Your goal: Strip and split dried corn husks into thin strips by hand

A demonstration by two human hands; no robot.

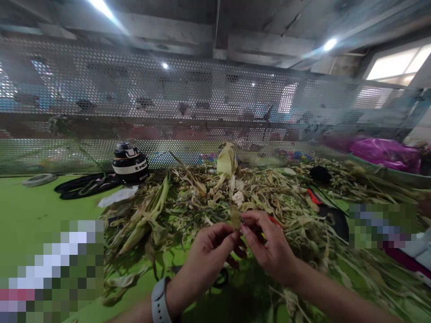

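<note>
My left hand, with a pale blue watch strap on its wrist, pinches a small dried husk piece at its lower end. My right hand is closed at the fingertips on the same piece from the right. Both hands hover over a spread heap of dried corn husks. A folded pale husk shape stands upright beyond them. Below the left palm lies a dark looped handle, partly hidden. Something red and yellow shows behind my right hand.
A black round bottle with a white band stands at the back left, beside a black strap and a tape roll. A perforated metal screen rises behind the green table. At right sits a basin with a purple bag.
</note>
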